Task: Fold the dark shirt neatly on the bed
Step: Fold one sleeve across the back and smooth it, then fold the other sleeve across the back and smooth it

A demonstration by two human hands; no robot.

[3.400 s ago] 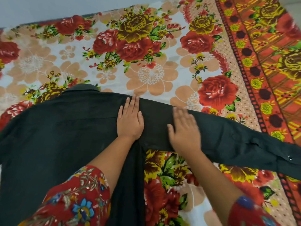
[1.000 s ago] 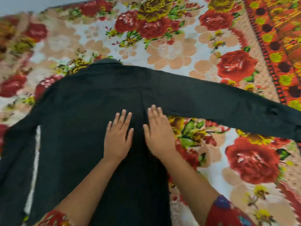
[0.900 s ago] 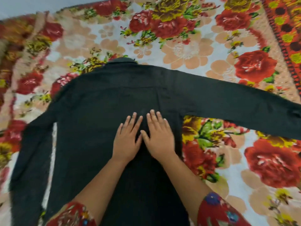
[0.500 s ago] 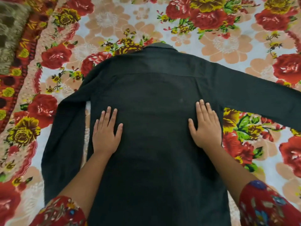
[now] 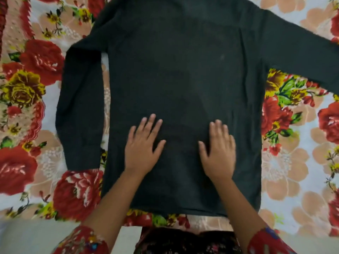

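Palms lie flat on the lower half of the dark shirt (image 5: 183,70). The left hand (image 5: 142,146) has its fingers straight and slightly fanned, thumb held out to the side. The right hand (image 5: 218,153) is equally flat with its fingers closer together, and is a little blurred. Both hands point away from the person, with a strip of cloth showing between them.

The shirt is spread smooth on the flowered bed sheet (image 5: 286,171). Its long axis runs straight away from the person. The hem (image 5: 183,210) lies nearest, close to the near edge of the bed, and the shoulders lie farthest, cut off by the top of the view.

The shirt's left sleeve (image 5: 80,110) lies down alongside the body, almost parallel to it, cuff end toward the person, with a narrow gap of sheet between. The shirt's right sleeve (image 5: 300,57) stretches out sideways to the right and leaves the view. Both forearms cross the hem, and the person's red patterned cuffs (image 5: 82,241) show at the bottom.
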